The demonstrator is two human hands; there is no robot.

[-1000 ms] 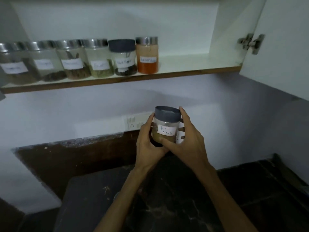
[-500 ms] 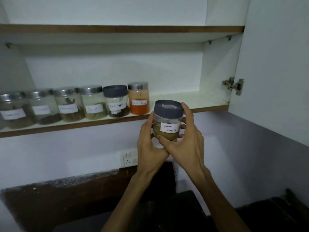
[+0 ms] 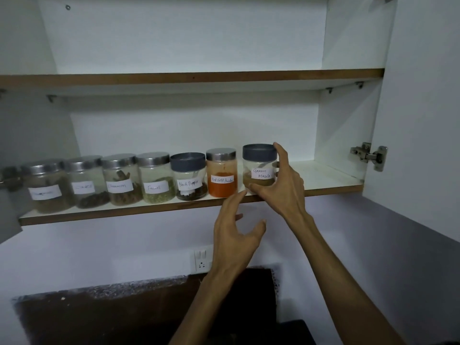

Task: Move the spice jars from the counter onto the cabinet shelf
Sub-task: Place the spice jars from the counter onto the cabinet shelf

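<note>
Grey-lidded Garam Masala jar [image 3: 259, 168] stands upright on the shelf [image 3: 323, 176], your right hand [image 3: 282, 185] wrapping it; left hand [image 3: 236, 235] hangs loose-fingered just below.

Clear glass-like Garam Masala jar [image 3: 259, 170] with matt grey plastic lid and paper label; beside it, red chilli jar [image 3: 221, 176] has shiny metal lid; smooth white laminate shelf [image 3: 323, 180], brown wood edge

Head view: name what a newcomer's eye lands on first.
The row of labelled jars along the lower shelf stands out. At its right end the right hand grips the Garam Masala jar, beside the orange red chilli powder jar. The left hand hangs open just below the shelf edge.
</note>
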